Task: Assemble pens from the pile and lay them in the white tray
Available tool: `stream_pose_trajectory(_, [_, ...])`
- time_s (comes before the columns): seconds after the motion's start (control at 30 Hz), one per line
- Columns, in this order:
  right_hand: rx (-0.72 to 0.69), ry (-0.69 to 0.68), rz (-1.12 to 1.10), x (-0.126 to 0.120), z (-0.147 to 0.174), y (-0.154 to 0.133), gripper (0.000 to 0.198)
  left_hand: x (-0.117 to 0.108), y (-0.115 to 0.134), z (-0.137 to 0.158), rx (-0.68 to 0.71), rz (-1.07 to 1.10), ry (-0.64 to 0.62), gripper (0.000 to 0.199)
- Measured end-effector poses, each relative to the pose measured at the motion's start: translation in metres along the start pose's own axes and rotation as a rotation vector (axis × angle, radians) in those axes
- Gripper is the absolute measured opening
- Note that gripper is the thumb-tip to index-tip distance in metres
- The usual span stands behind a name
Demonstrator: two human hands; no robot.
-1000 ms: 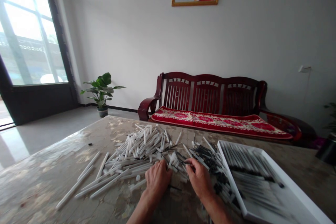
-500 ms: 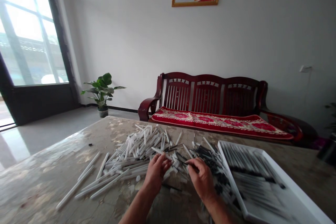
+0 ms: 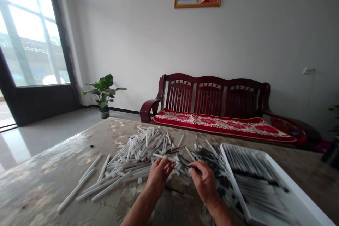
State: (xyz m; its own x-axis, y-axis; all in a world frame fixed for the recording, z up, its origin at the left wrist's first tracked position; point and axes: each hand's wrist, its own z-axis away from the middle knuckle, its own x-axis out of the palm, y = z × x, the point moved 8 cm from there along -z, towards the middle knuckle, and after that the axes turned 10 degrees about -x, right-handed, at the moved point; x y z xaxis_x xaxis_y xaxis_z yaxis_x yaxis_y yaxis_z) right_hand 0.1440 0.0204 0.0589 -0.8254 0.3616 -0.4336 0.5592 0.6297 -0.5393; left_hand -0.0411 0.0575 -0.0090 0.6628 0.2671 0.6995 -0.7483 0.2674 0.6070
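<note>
My left hand (image 3: 158, 176) is closed around a white pen-like tube (image 3: 158, 155), whose far end points up and left. Between the fingertips of my right hand (image 3: 203, 180) is a thin black stick (image 3: 183, 162), its tip directed left toward the tube. Whether stick and tube touch is too blurred to tell. Beyond my left hand, a pile of white tubes (image 3: 140, 148) spreads over the table. Black pieces (image 3: 209, 156) lie heaped just past my right hand.
At the right stands a white tray (image 3: 234, 179) holding rows of clear and black pen-like sticks (image 3: 254, 160). The stone-patterned table (image 3: 39, 176) carries several loose tubes at the left and a small white cap (image 3: 140, 180). A wooden bench (image 3: 209, 95) stands behind the table.
The tube in my left hand has tilted slightly flatter. My right hand stays nearly in place with the black stick. The whole view has shifted a little.
</note>
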Motion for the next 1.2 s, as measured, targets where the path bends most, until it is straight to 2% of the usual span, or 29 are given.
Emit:
stream_pose_trajectory(0.2, [-0.030, -0.018, 0.028, 0.001, -0.001, -0.004, 0.018, 0.004, 0.000, 0.003, -0.009, -0.063, -0.043, 0.015])
stream_pose_trajectory(0.33, [-0.092, -0.053, 0.091, 0.003, -0.001, -0.010, 0.016, 0.010, -0.006, 0.008, -0.005, -0.232, -0.091, 0.030])
stream_pose_trajectory(0.43, [-0.108, -0.063, 0.074, 0.005, 0.001, -0.013, 0.015, 0.016, -0.020, 0.014, -0.078, -0.306, -0.134, 0.039])
stream_pose_trajectory(0.57, [-0.015, 0.003, -0.085, 0.008, 0.008, -0.011, 0.035, 0.030, -0.041, 0.029, -0.197, -0.299, -0.266, 0.039])
stream_pose_trajectory(0.67, [0.058, -0.011, -0.217, 0.019, 0.014, -0.012, 0.044, 0.038, -0.049, 0.038, -0.209, -0.322, -0.350, 0.035])
stream_pose_trajectory(0.77, [0.180, 0.000, -0.408, 0.025, 0.012, -0.008, 0.054, 0.033, -0.050, 0.036, -0.209, -0.316, -0.331, 0.035])
stream_pose_trajectory(0.87, [0.298, -0.004, -0.514, 0.017, -0.001, 0.002, 0.055, 0.025, -0.042, 0.027, -0.192, -0.257, -0.250, 0.035])
stream_pose_trajectory(0.93, [0.332, -0.106, -0.415, 0.005, -0.012, 0.012, 0.044, 0.019, -0.035, 0.022, -0.170, -0.203, -0.183, 0.030])
stream_pose_trajectory(1.03, [0.282, -0.316, 0.018, -0.022, -0.020, 0.032, 0.017, 0.014, -0.027, 0.018, -0.145, -0.146, -0.092, 0.016])
stream_pose_trajectory(1.1, [0.266, -0.403, 0.293, -0.040, -0.016, 0.049, 0.013, 0.013, -0.024, 0.017, -0.133, -0.123, -0.059, 0.013])
stream_pose_trajectory(1.2, [0.265, -0.455, 0.510, -0.058, -0.006, 0.068, 0.016, 0.013, -0.024, 0.016, -0.124, -0.122, -0.044, 0.009])
